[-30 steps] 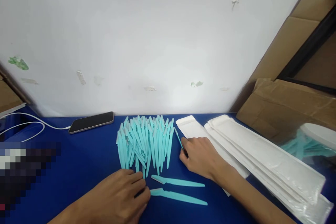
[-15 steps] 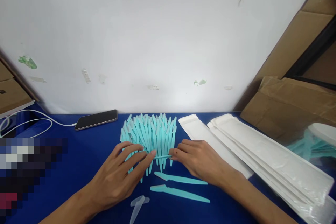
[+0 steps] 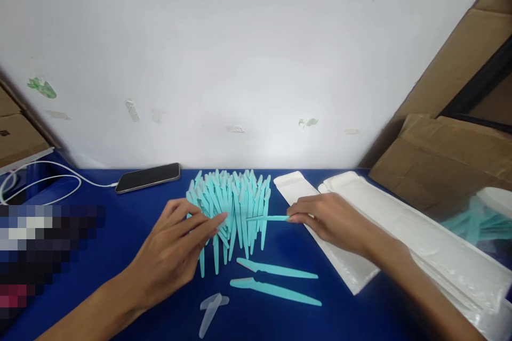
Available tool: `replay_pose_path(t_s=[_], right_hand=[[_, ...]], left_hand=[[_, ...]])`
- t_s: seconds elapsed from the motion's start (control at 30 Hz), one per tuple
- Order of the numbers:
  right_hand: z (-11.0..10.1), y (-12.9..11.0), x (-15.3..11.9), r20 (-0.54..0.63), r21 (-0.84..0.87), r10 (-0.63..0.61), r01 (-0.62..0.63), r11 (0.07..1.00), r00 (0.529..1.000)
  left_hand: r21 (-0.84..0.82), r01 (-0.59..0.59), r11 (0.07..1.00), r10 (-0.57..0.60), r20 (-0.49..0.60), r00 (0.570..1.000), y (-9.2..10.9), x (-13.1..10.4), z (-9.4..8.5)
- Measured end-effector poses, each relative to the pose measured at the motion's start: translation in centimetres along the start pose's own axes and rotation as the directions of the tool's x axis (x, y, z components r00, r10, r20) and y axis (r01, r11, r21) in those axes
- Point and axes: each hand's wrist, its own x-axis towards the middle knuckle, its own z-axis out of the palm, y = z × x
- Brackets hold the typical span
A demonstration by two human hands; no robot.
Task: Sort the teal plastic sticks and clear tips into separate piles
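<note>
My right hand (image 3: 332,221) pinches the right end of a teal eyebrow razor (image 3: 268,218), held level with its other end pointing left over the pile. My left hand (image 3: 176,248) is at the left front of the pile, fingertips drawn together; what they hold, if anything, I cannot make out. Behind and between the hands lies a dense pile of teal eyebrow razors (image 3: 242,208), mostly pointing away from me. Closer to me, one loose razor (image 3: 280,269) and a second loose razor (image 3: 280,291) lie side by side. Small clear plastic caps (image 3: 212,311) rest crosswise at the front.
A white padded sleeve (image 3: 348,261) and stacked white packets (image 3: 400,224) lie to the right. Beyond them are a cardboard box (image 3: 444,160) and a clear bag of teal pieces (image 3: 476,221). A phone (image 3: 148,177) with a white cable (image 3: 80,176) sits back left, before the wall.
My right hand has moved right and slightly away from me with the razor, parting from my left hand. My left hand has shifted slightly left. The two loose razors still lie in front.
</note>
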Motion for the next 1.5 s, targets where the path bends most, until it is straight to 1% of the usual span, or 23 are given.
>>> replay_pose_path(t_s=[0.03, 0.1, 0.2, 0.23, 0.33, 0.43, 0.53, 0.6, 0.67, 0.73, 0.8, 0.83, 0.9, 1.07, 1.17, 1.27, 1.4, 1.5], right_hand=[[-0.3, 0.4, -0.2, 0.003, 0.064, 0.023, -0.023, 0.998, 1.0], [-0.6, 1.0, -0.4, 0.074, 0.185, 0.016, -0.03, 0.982, 0.997], [-0.2, 0.9, -0.3, 0.214, 0.286, 0.003, -0.066, 0.956, 0.977], [0.0, 0.7, -0.3, 0.238, 0.301, 0.004, -0.077, 0.951, 0.971], [0.6, 0.2, -0.1, 0.254, 0.33, 0.003, -0.09, 0.94, 0.967], [1.1, -0.6, 0.2, 0.235, 0.344, -0.017, -0.066, 0.937, 0.972], [1.4, -1.6, 0.4, 0.206, 0.353, -0.07, -0.007, 0.936, 0.976], [1.6, -2.3, 0.4, 0.23, 0.388, -0.12, 0.023, 0.921, 0.966], [1.8, -2.7, 0.5, 0.233, 0.404, -0.143, 0.038, 0.914, 0.962], [2.2, -2.8, 0.6, 0.156, 0.361, -0.106, 0.044, 0.931, 0.982], [2.7, -2.7, 0.8, 0.021, 0.274, -0.023, 0.017, 0.961, 1.0], [3.1, -2.6, 0.9, -0.036, 0.23, 0.014, -0.005, 0.973, 0.999], [3.9, -2.2, 1.1, -0.093, 0.154, 0.059, -0.044, 0.987, 0.994], [5.2, -1.8, 1.4, -0.097, 0.056, 0.078, -0.073, 0.996, 0.992], [5.3, -1.9, 1.6, -0.112, 0.043, 0.08, -0.076, 0.996, 0.99], [5.1, -2.0, 1.6, -0.098, 0.023, 0.107, -0.105, 0.994, 0.989], [4.7, -2.0, 1.7, -0.064, -0.1, 0.171, -0.177, 0.979, 0.983], [4.5, -1.9, 1.7, -0.088, -0.168, 0.257, -0.269, 0.948, 0.962]], left_hand=[[-0.009, -0.004, 1.0, 0.003, -0.01, 1.0, -0.1, 0.1, -0.2], [-0.057, -0.011, 0.998, 0.011, 0.005, 1.0, 0.2, 0.3, -0.3], [-0.127, -0.013, 0.992, 0.026, 0.099, 0.995, 1.3, 0.3, -0.1], [-0.138, -0.018, 0.99, 0.037, 0.136, 0.99, 1.6, 0.2, 0.1], [-0.14, -0.063, 0.988, 0.095, 0.235, 0.967, 2.2, 0.0, 0.4], [-0.122, -0.096, 0.988, 0.129, 0.296, 0.946, 2.4, -0.1, 0.4], [-0.101, -0.112, 0.989, 0.138, 0.322, 0.936, 2.5, -0.3, 0.5], [-0.099, -0.131, 0.986, 0.156, 0.322, 0.934, 2.7, -0.4, 0.6], [-0.106, -0.138, 0.985, 0.165, 0.32, 0.933, 2.7, -0.6, 0.7], [-0.111, -0.131, 0.985, 0.16, 0.314, 0.936, 2.7, -0.6, 0.8], [-0.117, -0.131, 0.984, 0.162, 0.311, 0.937, 2.7, -0.6, 0.8], [-0.119, -0.133, 0.984, 0.164, 0.307, 0.937, 2.7, -0.7, 0.8], [-0.121, -0.139, 0.983, 0.17, 0.3, 0.939, 2.6, -0.7, 0.8], [-0.137, -0.14, 0.981, 0.172, 0.267, 0.948, 2.3, -0.9, 1.1], [-0.133, -0.136, 0.982, 0.167, 0.258, 0.952, 2.1, -1.0, 1.3], [-0.118, -0.135, 0.984, 0.162, 0.252, 0.954, 1.9, -1.0, 1.5], [-0.117, -0.14, 0.983, 0.164, 0.238, 0.957, 1.8, -1.0, 1.5], [-0.118, -0.151, 0.981, 0.175, 0.228, 0.958, 1.8, -1.0, 1.4]])
